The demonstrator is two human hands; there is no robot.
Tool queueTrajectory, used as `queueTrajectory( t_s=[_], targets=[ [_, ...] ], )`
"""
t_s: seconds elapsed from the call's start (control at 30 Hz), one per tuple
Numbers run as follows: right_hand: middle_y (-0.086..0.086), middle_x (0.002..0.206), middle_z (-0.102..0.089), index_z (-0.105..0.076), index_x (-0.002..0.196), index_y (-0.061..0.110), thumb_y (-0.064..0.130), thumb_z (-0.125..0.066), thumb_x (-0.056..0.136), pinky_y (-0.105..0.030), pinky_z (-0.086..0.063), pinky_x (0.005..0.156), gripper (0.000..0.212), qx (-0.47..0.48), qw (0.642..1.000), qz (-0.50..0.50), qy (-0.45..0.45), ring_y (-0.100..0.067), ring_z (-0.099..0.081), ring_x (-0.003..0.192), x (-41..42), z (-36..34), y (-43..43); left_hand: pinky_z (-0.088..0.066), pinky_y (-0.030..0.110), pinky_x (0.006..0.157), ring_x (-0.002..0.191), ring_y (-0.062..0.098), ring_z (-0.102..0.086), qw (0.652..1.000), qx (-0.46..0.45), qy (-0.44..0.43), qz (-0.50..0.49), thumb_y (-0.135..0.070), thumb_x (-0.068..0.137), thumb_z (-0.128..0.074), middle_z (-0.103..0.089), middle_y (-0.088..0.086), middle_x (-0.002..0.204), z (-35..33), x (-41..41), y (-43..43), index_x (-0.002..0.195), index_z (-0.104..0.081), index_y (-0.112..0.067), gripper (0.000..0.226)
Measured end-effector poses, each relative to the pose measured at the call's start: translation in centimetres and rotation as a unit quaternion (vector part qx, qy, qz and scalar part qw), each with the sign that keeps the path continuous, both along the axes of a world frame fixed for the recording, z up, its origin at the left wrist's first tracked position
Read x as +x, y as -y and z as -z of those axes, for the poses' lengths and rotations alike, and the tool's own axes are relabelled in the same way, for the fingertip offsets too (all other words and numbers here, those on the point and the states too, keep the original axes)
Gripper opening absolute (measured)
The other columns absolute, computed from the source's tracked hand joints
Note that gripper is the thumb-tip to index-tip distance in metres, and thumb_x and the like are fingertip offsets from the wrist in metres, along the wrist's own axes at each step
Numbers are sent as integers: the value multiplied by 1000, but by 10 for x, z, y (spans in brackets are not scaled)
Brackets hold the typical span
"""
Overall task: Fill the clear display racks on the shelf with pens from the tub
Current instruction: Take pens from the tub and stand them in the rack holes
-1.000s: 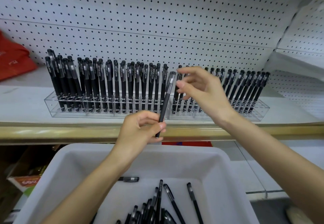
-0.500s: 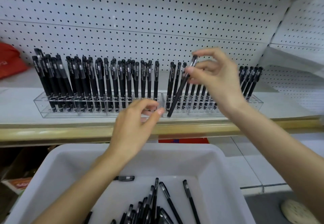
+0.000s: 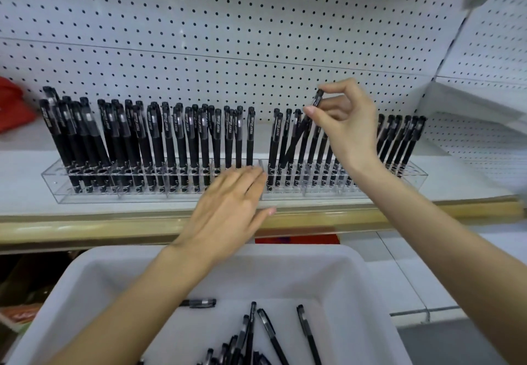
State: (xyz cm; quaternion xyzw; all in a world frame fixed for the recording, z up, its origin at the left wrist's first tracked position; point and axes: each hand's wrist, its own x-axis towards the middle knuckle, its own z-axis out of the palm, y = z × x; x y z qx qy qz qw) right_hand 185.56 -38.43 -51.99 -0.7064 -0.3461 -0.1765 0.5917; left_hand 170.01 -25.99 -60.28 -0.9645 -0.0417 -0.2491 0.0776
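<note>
Just the head view here. Two clear acrylic racks sit end to end on a white shelf (image 3: pixel 22 182). The left rack (image 3: pixel 57 190) and right rack (image 3: pixel 410 179) are long see-through troughs with rows of round holes on top. Both are packed with standing pens (image 3: pixel 171 142), black with matte barrels and glossy clipped caps, and most lean a bit. White print on the caps looks like "TEST 2" plus something too small to read. Behind them is a white pegboard (image 3: pixel 228 36) dotted with small holes. A shiny gold-ish trim strip (image 3: pixel 85 224) runs along the shelf's front edge, and something red (image 3: pixel 11 107) and soft-looking sits at the far left. The right hand (image 3: pixel 348 127) is raised with the wrist bent, thumb and index finger pinching one pen (image 3: pixel 299 130) just under its cap and the other fingers curled. That pen is tilted, top to the right, and its lower end is down among the front pens at the right rack's left end. I can't tell if it's in a hole. The left hand (image 3: pixel 228 207) is flat, palm down, fingers straight and together and holding nothing. Its fingertips are at the left rack's right end, but they're a bit blurred, so I can't tell if they touch. Closest to the camera is the tub (image 3: pixel 350 279), smooth white plastic with rounded corners, with loose pens (image 3: pixel 273 336) piled in it and a lone pen (image 3: pixel 199 303) lying off to the side.
</note>
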Motion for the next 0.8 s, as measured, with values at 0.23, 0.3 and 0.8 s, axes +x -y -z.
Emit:
queueTrajectory(
  t_s=[0.23,0.3,0.8],
  targets=[
    [14,83,-64,-61,100,25,28,-77,78,-12,-42,70,27,-136,988,-15,76,2,-59,78,2,20,-3,-32,39,103,118,25,-58,1000,-7,-11,0,-46,88,-49,-60,11,128,1,0,-1,128,-56,-5,58],
    [13,85,-60,-61,101,26,31,-76,78,-19,-39,70,28,-155,982,-3,112,-3,-53,78,4,25,-3,-33,38,102,117,24,-58,1000,-11,-12,0,-46,87,-50,-61,10,126,-1,1,0,127,-57,-6,57],
    [4,90,-52,-62,112,22,35,-77,75,-30,-42,77,42,-217,959,34,181,-9,-44,83,8,21,-3,-38,41,104,119,26,-56,998,-39,-49,12,-43,87,-49,-59,10,129,-5,-1,0,129,-56,-4,58]
  ],
)
